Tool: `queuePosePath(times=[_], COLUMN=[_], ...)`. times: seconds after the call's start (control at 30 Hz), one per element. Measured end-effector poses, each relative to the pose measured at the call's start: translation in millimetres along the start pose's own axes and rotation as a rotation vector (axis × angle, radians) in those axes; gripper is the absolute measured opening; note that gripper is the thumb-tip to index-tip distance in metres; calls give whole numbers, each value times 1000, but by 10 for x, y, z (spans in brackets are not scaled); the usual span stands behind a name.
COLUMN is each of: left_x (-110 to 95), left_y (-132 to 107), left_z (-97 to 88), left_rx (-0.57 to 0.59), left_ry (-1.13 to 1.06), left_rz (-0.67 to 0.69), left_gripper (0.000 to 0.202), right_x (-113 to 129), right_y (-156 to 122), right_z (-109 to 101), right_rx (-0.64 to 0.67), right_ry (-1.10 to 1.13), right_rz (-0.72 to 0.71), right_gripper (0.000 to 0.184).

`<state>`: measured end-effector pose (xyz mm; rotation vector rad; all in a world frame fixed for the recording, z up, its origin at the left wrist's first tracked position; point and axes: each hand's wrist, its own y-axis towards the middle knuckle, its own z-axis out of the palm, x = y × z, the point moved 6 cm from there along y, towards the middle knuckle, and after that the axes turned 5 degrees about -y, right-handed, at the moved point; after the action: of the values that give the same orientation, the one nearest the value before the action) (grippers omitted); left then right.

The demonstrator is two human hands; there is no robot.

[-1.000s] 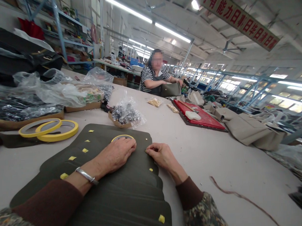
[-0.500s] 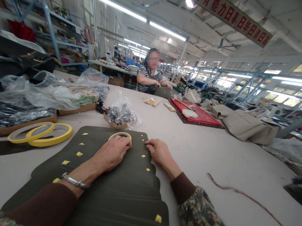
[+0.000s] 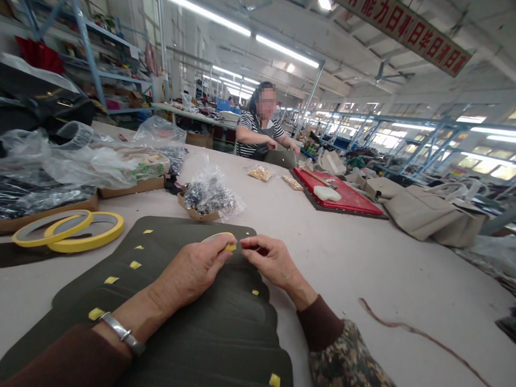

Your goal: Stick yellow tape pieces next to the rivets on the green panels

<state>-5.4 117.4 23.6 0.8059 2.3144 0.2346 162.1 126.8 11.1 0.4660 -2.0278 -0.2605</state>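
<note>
My left hand (image 3: 203, 264) is closed on a roll of yellow tape (image 3: 219, 236), with a short end of the tape showing at its fingertips. My right hand (image 3: 272, 261) faces it just to the right, thumb and forefinger slightly apart and nothing visible between them. Both are over the far right part of dark olive, wavy-edged panels (image 3: 196, 344), which lie overlapped on the table. Small yellow tape pieces (image 3: 135, 265) dot their left and right edges. Near the far right corner sits a small shiny stud (image 3: 248, 233).
Two yellow tape rolls (image 3: 87, 240) lie at left, near plastic-wrapped goods (image 3: 39, 189). Beyond the panels stands a small carton of bagged dark parts (image 3: 209, 195). Bags of gold-coloured bits (image 3: 260, 173) and a red board (image 3: 339, 197) lie farther off. A co-worker (image 3: 259, 125) sits across the table.
My left hand has lifted the tape roll off the panel and tilted it. My right hand has moved from the panel's edge toward the tape end, its fingertips parting.
</note>
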Motion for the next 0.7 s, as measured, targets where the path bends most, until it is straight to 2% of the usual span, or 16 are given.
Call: queuePosePath(times=[0.17,0.33,0.53,0.7], left_x=[-38,-44,-69,-73], left_y=[-10,-32,-33,-3], left_z=[17,53,48,10], left_rx=[13,42,63,28], left_ry=[16,56,71,31], left_rz=[-41,-75,-119,-89], left_gripper=[37,35,23,18], right_x=[276,376,386,373], right_y=[-22,-41,-83,-82], right_z=[68,102,128,139], right_rx=[-19,-62,-157,-156], right_ry=[-78,-226,-400,-426], right_rz=[-209,-338,-365,-214], right_gripper=[21,13,15,14])
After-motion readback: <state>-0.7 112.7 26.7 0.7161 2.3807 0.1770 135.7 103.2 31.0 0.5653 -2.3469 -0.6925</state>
